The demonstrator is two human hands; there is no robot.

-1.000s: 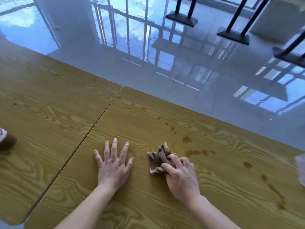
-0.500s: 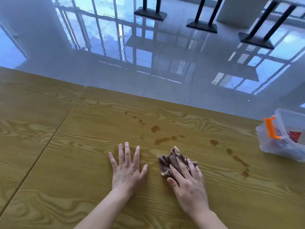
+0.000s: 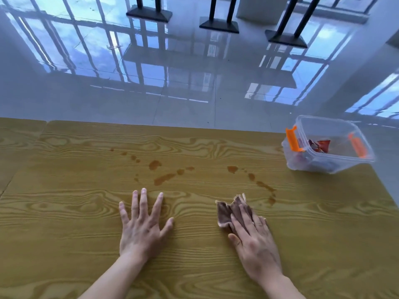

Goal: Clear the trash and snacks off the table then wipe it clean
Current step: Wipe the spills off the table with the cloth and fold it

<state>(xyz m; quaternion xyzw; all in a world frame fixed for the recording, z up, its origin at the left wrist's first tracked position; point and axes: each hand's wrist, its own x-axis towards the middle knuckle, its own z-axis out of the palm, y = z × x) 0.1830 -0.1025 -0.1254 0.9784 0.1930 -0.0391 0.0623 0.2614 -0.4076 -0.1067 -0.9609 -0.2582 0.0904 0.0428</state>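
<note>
My right hand (image 3: 253, 240) lies flat on a crumpled brown cloth (image 3: 227, 211), pressing it onto the wooden table (image 3: 323, 223). Palm down, my left hand (image 3: 141, 225) rests on the bare wood left of the cloth, fingers spread and holding nothing. Brown liquid stains (image 3: 164, 179) dot the table just beyond both hands, and a second trail of stains (image 3: 264, 186) runs to the right, ending close to the cloth's far corner.
A clear plastic box (image 3: 336, 164) with orange clips stands at the table's far right corner, with red wrappers (image 3: 319, 145) inside. A second table (image 3: 17, 134) adjoins on the left. Beyond the far edge lies glossy floor with black table bases (image 3: 219, 24).
The view has swung right, bringing the plastic box into sight. My right hand has flattened over the cloth and slid it right, away from my left hand.
</note>
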